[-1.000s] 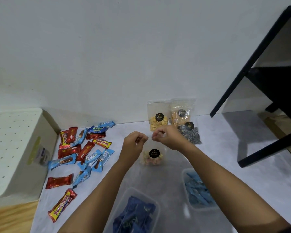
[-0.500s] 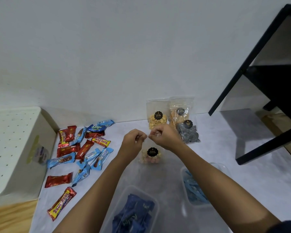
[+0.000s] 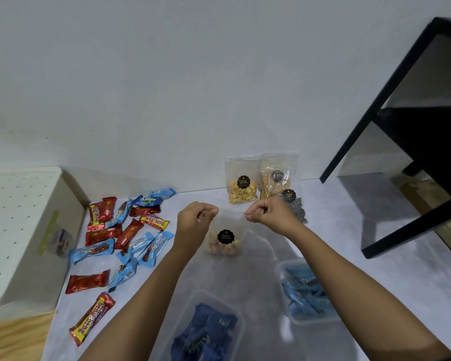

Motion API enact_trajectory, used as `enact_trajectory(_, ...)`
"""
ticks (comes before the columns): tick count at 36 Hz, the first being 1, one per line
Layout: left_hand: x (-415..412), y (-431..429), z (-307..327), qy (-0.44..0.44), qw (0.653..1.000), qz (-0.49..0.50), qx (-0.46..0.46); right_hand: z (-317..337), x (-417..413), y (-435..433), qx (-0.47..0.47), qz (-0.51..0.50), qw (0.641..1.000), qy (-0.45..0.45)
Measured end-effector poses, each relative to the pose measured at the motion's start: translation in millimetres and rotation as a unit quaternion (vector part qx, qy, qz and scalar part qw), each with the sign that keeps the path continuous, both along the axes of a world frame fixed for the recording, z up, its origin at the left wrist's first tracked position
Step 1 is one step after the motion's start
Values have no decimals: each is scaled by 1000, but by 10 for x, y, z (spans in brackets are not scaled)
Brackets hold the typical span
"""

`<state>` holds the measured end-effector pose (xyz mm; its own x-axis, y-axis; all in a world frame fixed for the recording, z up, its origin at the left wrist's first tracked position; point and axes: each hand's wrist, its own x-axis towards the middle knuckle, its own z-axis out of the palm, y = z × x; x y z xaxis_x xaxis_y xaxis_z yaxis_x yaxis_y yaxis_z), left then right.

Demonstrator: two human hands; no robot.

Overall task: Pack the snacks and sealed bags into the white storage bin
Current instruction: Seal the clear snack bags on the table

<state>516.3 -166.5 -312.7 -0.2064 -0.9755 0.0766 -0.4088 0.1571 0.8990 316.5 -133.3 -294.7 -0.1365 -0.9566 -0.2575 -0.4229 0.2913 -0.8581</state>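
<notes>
- Clear crinkly biscuit bag [image 3: 223, 239], round black label, stands mid-desk [image 3: 362, 246]; left hand [image 3: 194, 222] and right hand [image 3: 270, 214] each have a pinching grip on its top corners.
- Left of it: glossy wrapped snack bars [image 3: 125, 230], then white perforated storage bin [image 3: 16, 230].

Snack bars [image 3: 125, 235] left, bin [image 3: 24, 230] far left, bags [image 3: 261, 183] behind.
</notes>
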Motion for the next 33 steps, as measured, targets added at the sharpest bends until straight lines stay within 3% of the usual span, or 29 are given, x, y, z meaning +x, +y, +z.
enact_trajectory(4,-50,30,-13,22,999,36,3,4,39,-30,-23,-20,999,29)
enact_trajectory(11,-178,134,-3,69,977,199,26,-63,69,-46,-56,-40,995,71)
enact_trajectory(16,-290,236,45,53,982,139,113,-43,85,-17,-82,-14,992,98)
enact_trajectory(23,-303,144,13,123,962,107,218,-17,49,23,-122,45,983,128)
enact_trajectory(33,-305,186,48,87,971,3,224,50,100,34,-60,87,990,89)
